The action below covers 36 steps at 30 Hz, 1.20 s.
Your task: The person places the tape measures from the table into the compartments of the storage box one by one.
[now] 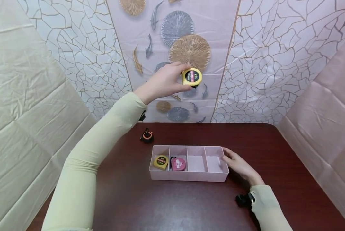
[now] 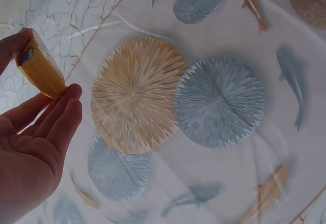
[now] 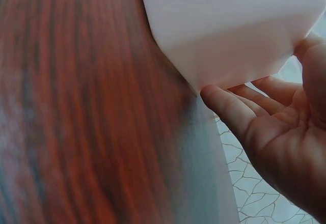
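High in front of the patterned wall, my left hand (image 1: 168, 78) pinches a yellow tape measure (image 1: 192, 77) between thumb and fingers; its round black label reads 2m. The left wrist view shows the edge of its yellow case (image 2: 42, 68) between the fingertips. On the table sits a pink divided box (image 1: 190, 176) with several compartments in a row. My right hand (image 1: 242, 165) holds the box's right end, thumb and fingers against the end wall and rim. Another yellow tape measure (image 1: 161, 162) lies in the leftmost compartment, and a pink tape measure (image 1: 178, 164) in the one beside it.
A black and orange tape measure (image 1: 147, 136) lies on the dark red-brown table (image 1: 126, 199), behind and left of the box. Patterned cloth (image 1: 256, 70) hangs behind the table, with pale cloth walls at both sides.
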Tool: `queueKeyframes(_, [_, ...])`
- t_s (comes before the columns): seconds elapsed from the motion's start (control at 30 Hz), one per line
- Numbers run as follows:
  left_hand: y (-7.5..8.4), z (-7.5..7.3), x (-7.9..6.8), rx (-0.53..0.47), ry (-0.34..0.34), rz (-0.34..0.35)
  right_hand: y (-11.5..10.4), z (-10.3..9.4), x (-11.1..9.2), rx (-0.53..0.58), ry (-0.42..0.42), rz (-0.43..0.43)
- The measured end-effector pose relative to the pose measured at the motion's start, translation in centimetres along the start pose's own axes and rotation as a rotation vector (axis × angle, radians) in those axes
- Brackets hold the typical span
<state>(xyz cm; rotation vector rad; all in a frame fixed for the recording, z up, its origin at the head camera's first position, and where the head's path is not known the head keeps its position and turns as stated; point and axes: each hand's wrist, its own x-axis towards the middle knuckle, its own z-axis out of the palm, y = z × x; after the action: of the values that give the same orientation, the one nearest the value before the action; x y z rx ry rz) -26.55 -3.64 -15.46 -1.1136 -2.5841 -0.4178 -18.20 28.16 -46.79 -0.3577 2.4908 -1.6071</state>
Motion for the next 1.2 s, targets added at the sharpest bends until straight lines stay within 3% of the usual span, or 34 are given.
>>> queueKeyframes(0.33, [1.2,1.1,0.0,-0.010,-0.028,0.026,0.2,-0.2,0.0,-0.014,0.005,0.006])
queueKeyframes(0.53, [1.4,2.6,-0.1,-0.013,-0.069,0.035,0.4,-0.2,0.0,-0.021,0.001,0.010])
queueKeyframes(0.83, [1.8,5.0,-0.4,-0.017,-0.052,0.089,0.2,-0.1,-0.1,-0.024,0.005,-0.007])
queueKeyframes(1.2, [2.4,7.9,-1.4,-0.023,-0.122,0.046,0.1,-0.1,-0.1,-0.007,-0.007,-0.006])
